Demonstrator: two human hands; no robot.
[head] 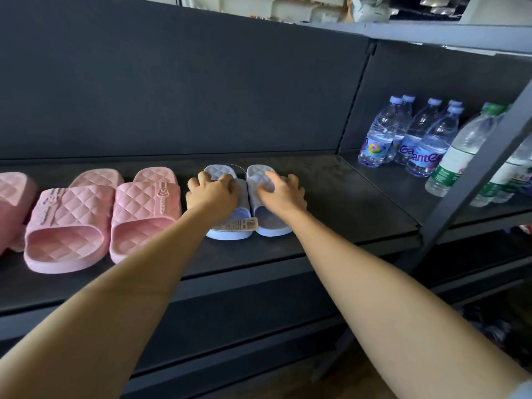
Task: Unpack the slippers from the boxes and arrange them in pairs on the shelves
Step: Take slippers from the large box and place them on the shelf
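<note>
A pair of small light-blue slippers lies side by side on the dark shelf point(331, 203), toes toward me. My left hand point(211, 194) grips the strap of the left blue slipper point(230, 233), fingers curled over it. My right hand point(283, 194) grips the strap of the right blue slipper point(273, 223) the same way. A white barcode tag point(236, 224) lies across the front of the two. To their left stands a pair of larger pink quilted slippers point(100, 214), and a further pink slipper point(11, 203) shows at the left edge.
Several water bottles point(417, 139) stand on the neighbouring shelf section to the right, behind a slanted metal post point(472, 180). A lower shelf board point(259, 326) runs beneath. Bare shelf surface lies to the right of the blue pair.
</note>
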